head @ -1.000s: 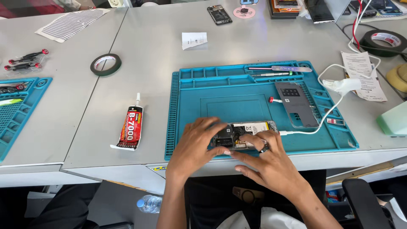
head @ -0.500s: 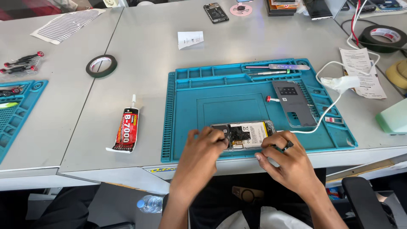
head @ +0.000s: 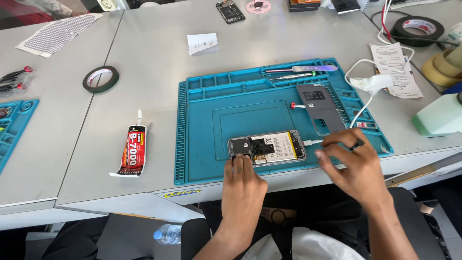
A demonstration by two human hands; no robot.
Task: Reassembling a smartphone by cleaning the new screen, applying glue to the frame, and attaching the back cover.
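An opened phone (head: 267, 146), back cover off and battery showing, lies flat near the front edge of a blue work mat (head: 207, 125). My left hand (head: 244, 185) reaches up from below, and its fingertips press on the phone's lower left corner. My right hand (head: 353, 166) is just right of the phone, thumb and curled fingers pinched at the white cable (head: 313, 142) plugged into the phone's right end. A small dark thing shows on one of its fingers. The cable runs up to a white charger block (head: 371, 83).
A grey phone back cover (head: 320, 108), a red-capped tool (head: 296, 105) and slim tools (head: 301, 70) lie on the mat. A red-and-black glue tube (head: 132, 150) and a green tape roll (head: 100, 79) lie to the left. Papers, tape rolls (head: 416, 28) and a mint-green box (head: 440, 118) are on the right.
Both hands were closed around the phone a second ago. The phone now lies uncovered on the mat. My right hand has moved right to the cable, and my left has slid down to the phone's corner.
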